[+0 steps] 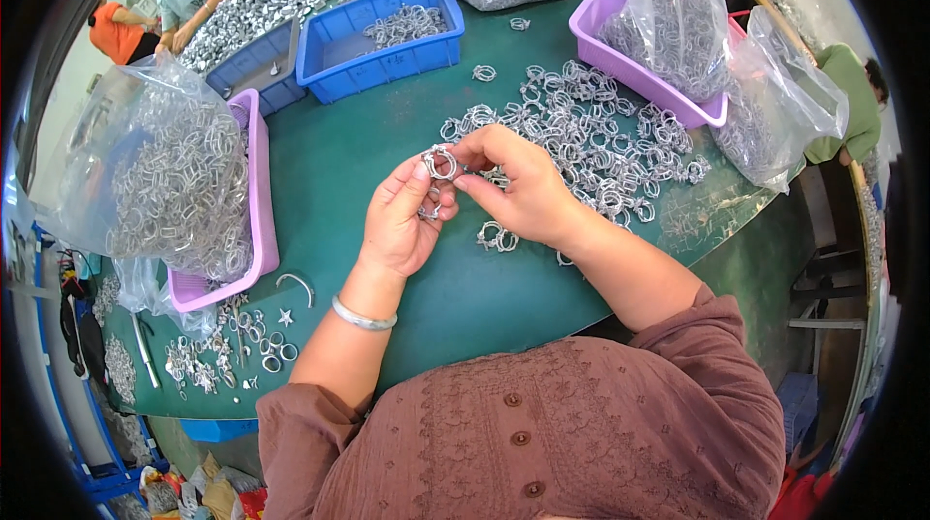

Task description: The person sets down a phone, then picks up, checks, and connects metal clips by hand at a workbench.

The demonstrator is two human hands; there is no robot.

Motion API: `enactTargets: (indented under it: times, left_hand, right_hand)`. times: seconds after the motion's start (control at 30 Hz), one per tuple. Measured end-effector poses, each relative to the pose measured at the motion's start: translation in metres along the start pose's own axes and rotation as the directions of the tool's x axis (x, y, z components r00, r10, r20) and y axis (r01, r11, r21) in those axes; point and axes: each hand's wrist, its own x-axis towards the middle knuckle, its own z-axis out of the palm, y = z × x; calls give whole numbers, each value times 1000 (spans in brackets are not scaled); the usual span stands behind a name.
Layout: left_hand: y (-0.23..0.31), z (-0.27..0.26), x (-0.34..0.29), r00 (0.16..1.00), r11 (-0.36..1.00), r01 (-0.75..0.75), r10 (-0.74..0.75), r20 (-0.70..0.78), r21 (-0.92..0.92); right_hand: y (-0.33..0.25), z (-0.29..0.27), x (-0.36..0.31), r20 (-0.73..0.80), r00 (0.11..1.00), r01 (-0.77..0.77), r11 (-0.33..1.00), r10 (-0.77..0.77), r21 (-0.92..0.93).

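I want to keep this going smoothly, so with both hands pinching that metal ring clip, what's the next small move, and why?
Probably release the right hand and let the left hand carry the metal ring clip aside. Both hands pinch it above the green table, the left also seems to hold another piece, and the loose pile of clips lies just beyond the right hand.

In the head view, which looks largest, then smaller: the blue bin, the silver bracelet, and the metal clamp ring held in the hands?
1. Blue bin, clearly largest.
2. Silver bracelet.
3. Metal clamp ring, smallest, pinched between left hand and right hand.

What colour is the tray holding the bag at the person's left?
Pink-purple plastic tray, clearest in the head view.
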Motion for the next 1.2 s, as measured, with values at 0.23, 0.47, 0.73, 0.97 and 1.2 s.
enactTargets:
  times: [0.23,0.47,0.73,0.97,1.2]
  left_hand:
    - [2,-2,0,998,997,34,-30,53,-72]
    - [4,-7,2,998,991,61,-58,26,-123]
    - [13,-17,4,997,981,59,-66,-34,-186]
    - [16,-37,4,985,978,20,-55,-164,-208]
    - [17,-20,8,948,996,-60,35,-316,-71]
  right_hand:
    - [1,-1,-1,-23,997,-76,992,79,104]
    - [6,-13,6,-43,999,-33,999,32,-12]
    - [12,-37,13,90,983,-121,934,159,-335]
    - [3,-20,27,321,940,122,759,120,-640]
    - [23,11,42,421,857,228,515,297,-827]
